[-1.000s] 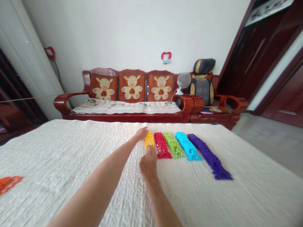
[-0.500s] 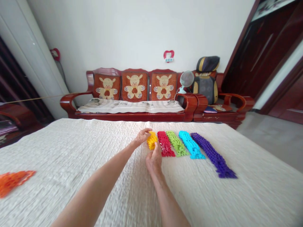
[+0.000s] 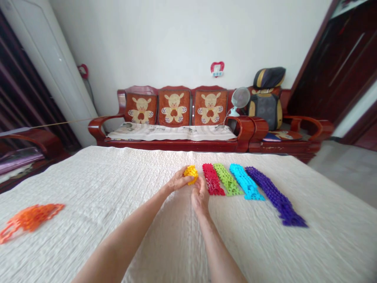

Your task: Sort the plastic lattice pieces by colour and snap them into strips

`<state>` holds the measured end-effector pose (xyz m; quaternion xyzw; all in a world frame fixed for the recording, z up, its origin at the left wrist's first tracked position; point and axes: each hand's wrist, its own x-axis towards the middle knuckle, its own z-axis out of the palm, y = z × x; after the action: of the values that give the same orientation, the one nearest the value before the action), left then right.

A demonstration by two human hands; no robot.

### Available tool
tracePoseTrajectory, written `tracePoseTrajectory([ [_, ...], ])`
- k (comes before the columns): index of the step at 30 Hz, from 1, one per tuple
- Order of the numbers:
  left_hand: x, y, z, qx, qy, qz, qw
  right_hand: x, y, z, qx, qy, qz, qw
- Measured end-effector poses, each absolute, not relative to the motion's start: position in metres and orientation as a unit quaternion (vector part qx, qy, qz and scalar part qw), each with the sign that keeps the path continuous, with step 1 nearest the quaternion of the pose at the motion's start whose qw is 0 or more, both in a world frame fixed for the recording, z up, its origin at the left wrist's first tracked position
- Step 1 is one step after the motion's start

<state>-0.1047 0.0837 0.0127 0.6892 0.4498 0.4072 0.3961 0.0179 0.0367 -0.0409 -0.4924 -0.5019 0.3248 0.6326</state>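
Both hands are on a small bundle of linked yellow plastic pieces [image 3: 191, 173] near the middle of the cloth. My left hand [image 3: 178, 181] grips it from the left, thumb across its near side. My right hand [image 3: 201, 195] holds its lower right edge with bent fingers; the fingertips are partly hidden. Just to the right lie flat strips of similar linked pieces: a red strip [image 3: 212, 179], a light green strip [image 3: 227, 179], a light blue strip [image 3: 246, 181] and a longer purple strip [image 3: 273, 195].
A heap of orange linked pieces [image 3: 32, 217] lies at the left on the white quilted cloth [image 3: 118, 177]. Beyond the far edge stands a red wooden sofa [image 3: 171, 145] with bear cushions. A small fan [image 3: 240, 97] and a massage seat cushion [image 3: 266, 106] are at the right.
The yellow bundle has been turned and bunched between my hands. My left hand has come nearer, its thumb now across the front. The whole view has shifted slightly to the left.
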Motion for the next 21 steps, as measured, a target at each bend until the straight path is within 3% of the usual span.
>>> tracePoseTrajectory([
  [7,-0.137,0.052,0.015,0.657,0.549,0.421,0.299,-0.002,0.019,-0.024,-0.432,-0.534,0.432,0.585],
  [12,-0.184,0.022,0.015,0.617,0.583,0.443,0.288,-0.04,0.0,-0.024,-0.379,-0.572,0.492,0.536],
  [21,-0.329,-0.032,0.015,0.42,0.747,0.483,0.178,-0.201,-0.028,-0.01,-0.296,-0.619,0.581,0.438],
])
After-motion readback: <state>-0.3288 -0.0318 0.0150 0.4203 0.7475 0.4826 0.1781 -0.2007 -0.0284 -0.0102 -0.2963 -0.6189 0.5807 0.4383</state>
